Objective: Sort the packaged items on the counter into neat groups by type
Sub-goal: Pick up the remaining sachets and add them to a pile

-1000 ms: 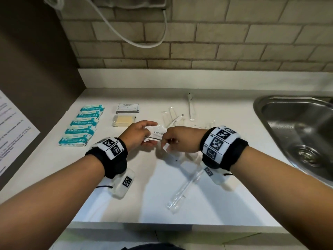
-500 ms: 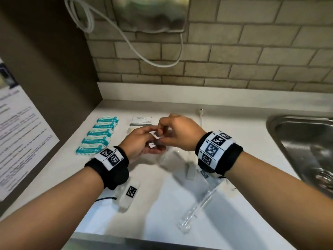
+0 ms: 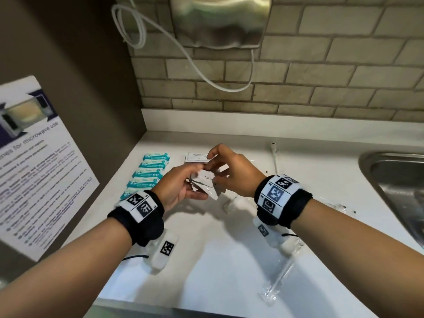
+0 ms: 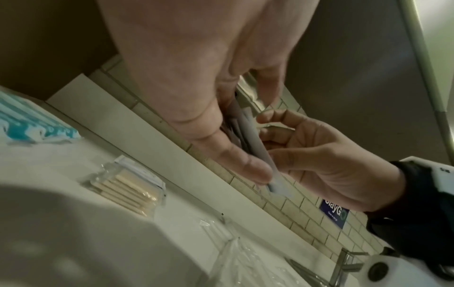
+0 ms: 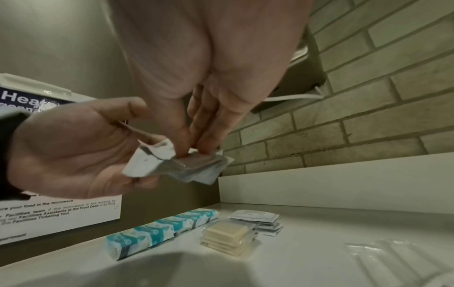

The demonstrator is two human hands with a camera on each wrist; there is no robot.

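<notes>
Both hands are raised above the white counter (image 3: 218,260) with a small stack of white toothpaste sachets (image 3: 205,182) between them. My left hand (image 3: 183,187) cups the stack from below, thumb on top; the sachets (image 5: 176,165) lie across its fingers. My right hand (image 3: 227,171) pinches the stack's upper edge with thumb and fingertips (image 5: 194,143). On the counter at the left lies a row of teal packets (image 3: 149,173), then a stack of clear packs of pale sticks (image 5: 228,236) and a pile of white sachets (image 3: 197,157).
Clear-wrapped toothbrushes lie on the counter: one near the front (image 3: 277,278), one by the back wall (image 3: 274,157). A steel sink (image 3: 397,187) is at the right. A hand dryer (image 3: 220,21) with a white cable hangs on the brick wall. A poster (image 3: 34,161) covers the left wall.
Both hands have lifted the sachets off the counter and drawn them up and closer together. The head view has tilted upward, bringing the hand dryer into sight.
</notes>
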